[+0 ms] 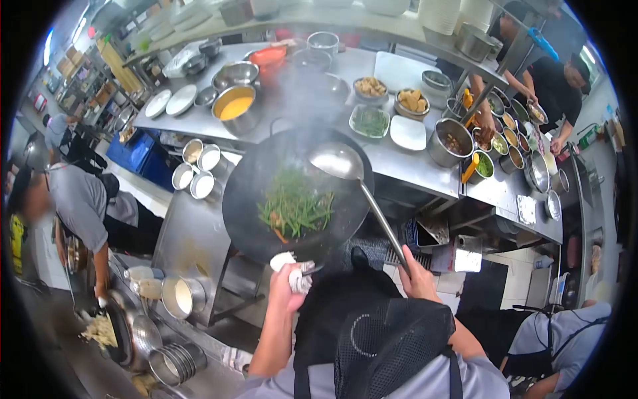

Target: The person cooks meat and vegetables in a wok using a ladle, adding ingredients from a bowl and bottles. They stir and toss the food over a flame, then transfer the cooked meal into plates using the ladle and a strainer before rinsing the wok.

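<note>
My left hand (284, 296) is closed around a white cloth (300, 278) at the near edge of a large black wok (352, 213), where its metal handle shows. In the wok lie long green vegetables (296, 209) with a few orange strips, and steam rises above them. My right hand (419, 278) grips the long handle of a metal ladle (337, 161). The ladle's bowl is over the far right part of the wok, beside the vegetables, and appears to hold nothing.
Beyond the wok, a steel counter (279, 123) bears a pot of orange liquid (236, 106), bowls and white plates (407, 133). Left stand several seasoning tins (203, 185). A co-worker (80, 199) cooks at left; others work by ingredient pots (452, 141) at right and nearby.
</note>
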Demonstrator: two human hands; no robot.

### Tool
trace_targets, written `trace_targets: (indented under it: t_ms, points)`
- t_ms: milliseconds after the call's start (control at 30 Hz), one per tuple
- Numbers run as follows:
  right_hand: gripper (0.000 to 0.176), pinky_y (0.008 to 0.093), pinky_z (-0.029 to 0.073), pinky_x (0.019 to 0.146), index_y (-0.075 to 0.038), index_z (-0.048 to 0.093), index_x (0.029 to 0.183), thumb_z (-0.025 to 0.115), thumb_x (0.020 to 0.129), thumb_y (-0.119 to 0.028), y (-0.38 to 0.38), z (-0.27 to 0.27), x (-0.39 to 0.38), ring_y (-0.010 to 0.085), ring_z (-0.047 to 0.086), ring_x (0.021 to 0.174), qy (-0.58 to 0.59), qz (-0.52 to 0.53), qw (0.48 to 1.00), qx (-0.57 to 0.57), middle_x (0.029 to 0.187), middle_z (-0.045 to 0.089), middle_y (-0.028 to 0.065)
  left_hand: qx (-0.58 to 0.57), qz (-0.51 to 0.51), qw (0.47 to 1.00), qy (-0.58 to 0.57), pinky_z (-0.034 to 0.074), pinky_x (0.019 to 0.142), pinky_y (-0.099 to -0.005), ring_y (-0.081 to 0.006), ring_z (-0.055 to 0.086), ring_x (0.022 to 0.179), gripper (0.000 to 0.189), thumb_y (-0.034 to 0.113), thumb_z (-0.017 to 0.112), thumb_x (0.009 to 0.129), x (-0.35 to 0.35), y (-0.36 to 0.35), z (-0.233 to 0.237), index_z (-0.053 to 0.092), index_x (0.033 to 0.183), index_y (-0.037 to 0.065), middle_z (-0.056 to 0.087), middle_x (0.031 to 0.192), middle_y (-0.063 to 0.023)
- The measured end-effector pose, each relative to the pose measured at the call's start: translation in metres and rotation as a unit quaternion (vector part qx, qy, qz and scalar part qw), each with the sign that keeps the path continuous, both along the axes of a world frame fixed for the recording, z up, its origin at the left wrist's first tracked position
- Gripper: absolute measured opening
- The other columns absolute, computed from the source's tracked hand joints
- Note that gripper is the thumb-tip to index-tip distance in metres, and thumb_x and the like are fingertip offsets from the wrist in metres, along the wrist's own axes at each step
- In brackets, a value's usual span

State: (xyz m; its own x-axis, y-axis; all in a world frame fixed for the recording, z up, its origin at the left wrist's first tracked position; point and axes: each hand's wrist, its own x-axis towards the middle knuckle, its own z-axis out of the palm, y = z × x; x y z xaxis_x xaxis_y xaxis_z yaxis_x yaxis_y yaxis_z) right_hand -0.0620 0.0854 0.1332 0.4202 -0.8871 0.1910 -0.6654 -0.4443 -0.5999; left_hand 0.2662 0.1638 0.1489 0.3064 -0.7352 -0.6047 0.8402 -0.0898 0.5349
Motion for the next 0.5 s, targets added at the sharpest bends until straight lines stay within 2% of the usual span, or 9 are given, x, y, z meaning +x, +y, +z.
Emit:
trace_targets:
  t_ms: [33, 133, 200, 233, 267, 333, 367, 400, 500]
  points:
    - [0.070, 0.0461, 0.056, 0.075, -0.012, 0.036, 0.156, 0.067, 0.094, -0.013, 0.001, 0.005, 0.001, 0.0416, 0.069, 0.094, 0.001, -0.009, 1.000, 0.014, 0.109, 0.069, 0.0251, -0.024, -0.001, 1.000, 0.012, 0.058, 0.059, -0.0361, -0.0275, 0.072, 0.077, 0.025, 0.006, 0.047, 0.094, 0.003, -0.006, 0.008, 0.060, 0.114, -0.001, 0.071, 0.096, -0.0173]
    - [0.069, 0.0458, 0.054, 0.072, -0.011, 0.035, 0.156, 0.067, 0.095, -0.014, -0.039, 0.020, 0.033, 0.0425, 0.069, 0.090, -0.076, 0.007, 0.997, -0.003, 0.102, 0.068, 0.0260, -0.068, 0.027, 0.994, 0.076, 0.060, 0.072, -0.0344, -0.0225, 0.070, 0.080, 0.010, 0.008, 0.053, 0.095, 0.028, -0.074, -0.007, 0.060, 0.102, 0.004, 0.069, 0.088, -0.0102]
    - [0.068, 0.0438, 0.052, 0.071, -0.012, 0.034, 0.156, 0.066, 0.096, -0.015, -0.063, 0.046, 0.049, 0.0435, 0.067, 0.084, -0.081, -0.008, 0.991, 0.103, 0.096, 0.068, 0.0264, -0.172, 0.002, 0.983, 0.055, 0.058, 0.065, -0.0355, -0.0230, 0.069, 0.075, 0.012, 0.010, 0.054, 0.096, 0.036, -0.092, -0.068, 0.062, 0.102, 0.003, 0.070, 0.090, -0.0109]
    - [0.067, 0.0421, 0.051, 0.070, -0.014, 0.034, 0.157, 0.064, 0.098, -0.016, -0.070, 0.060, 0.049, 0.0434, 0.066, 0.078, -0.097, -0.007, 0.989, 0.111, 0.092, 0.068, 0.0251, -0.123, -0.002, 0.990, 0.062, 0.059, 0.068, -0.0307, -0.0217, 0.070, 0.077, 0.013, 0.006, 0.057, 0.090, 0.016, -0.053, -0.041, 0.062, 0.102, 0.003, 0.070, 0.089, -0.0105]
    - [0.066, 0.0413, 0.052, 0.072, -0.018, 0.033, 0.158, 0.063, 0.099, -0.017, -0.072, 0.064, 0.041, 0.0405, 0.067, 0.076, -0.107, 0.006, 0.991, 0.076, 0.092, 0.068, 0.0236, -0.042, -0.035, 0.996, 0.072, 0.057, 0.059, -0.0368, -0.0252, 0.069, 0.075, 0.017, 0.006, 0.054, 0.092, -0.002, -0.025, -0.043, 0.060, 0.107, 0.002, 0.070, 0.092, -0.0141]
    - [0.067, 0.0403, 0.053, 0.073, -0.017, 0.032, 0.159, 0.062, 0.099, -0.015, -0.068, 0.069, 0.023, 0.0358, 0.070, 0.076, -0.098, -0.016, 0.987, 0.124, 0.091, 0.069, 0.0219, -0.021, 0.010, 0.999, -0.034, 0.057, 0.058, -0.0404, -0.0282, 0.070, 0.078, 0.027, 0.004, 0.053, 0.092, -0.041, 0.025, -0.037, 0.054, 0.119, 0.001, 0.069, 0.096, -0.0203]
    - [0.067, 0.0372, 0.054, 0.072, -0.015, 0.031, 0.159, 0.061, 0.099, -0.014, -0.065, 0.057, 0.011, 0.0290, 0.069, 0.074, -0.105, 0.002, 0.992, 0.073, 0.089, 0.069, 0.0192, 0.002, 0.017, 1.000, -0.020, 0.056, 0.055, -0.0366, -0.0266, 0.071, 0.076, 0.025, 0.006, 0.055, 0.092, -0.042, 0.028, -0.034, 0.056, 0.116, 0.000, 0.071, 0.096, -0.0189]
    - [0.066, 0.0343, 0.052, 0.069, -0.012, 0.030, 0.159, 0.060, 0.100, -0.015, -0.060, 0.060, 0.007, 0.0244, 0.065, 0.069, -0.105, -0.007, 0.987, 0.120, 0.084, 0.066, 0.0158, 0.034, 0.028, 0.999, 0.002, 0.055, 0.053, -0.0329, -0.0249, 0.071, 0.073, 0.024, 0.007, 0.057, 0.091, -0.049, 0.037, -0.032, 0.057, 0.114, 0.000, 0.072, 0.096, -0.0176]
    - [0.066, 0.0332, 0.051, 0.066, -0.011, 0.029, 0.160, 0.059, 0.101, -0.015, -0.059, 0.063, 0.012, 0.0221, 0.061, 0.065, -0.116, 0.013, 0.983, 0.143, 0.080, 0.063, 0.0137, 0.006, 0.038, 0.999, -0.010, 0.055, 0.059, -0.0336, -0.0227, 0.069, 0.076, 0.015, 0.007, 0.058, 0.092, -0.045, 0.011, -0.031, 0.057, 0.106, 0.003, 0.069, 0.093, -0.0146]
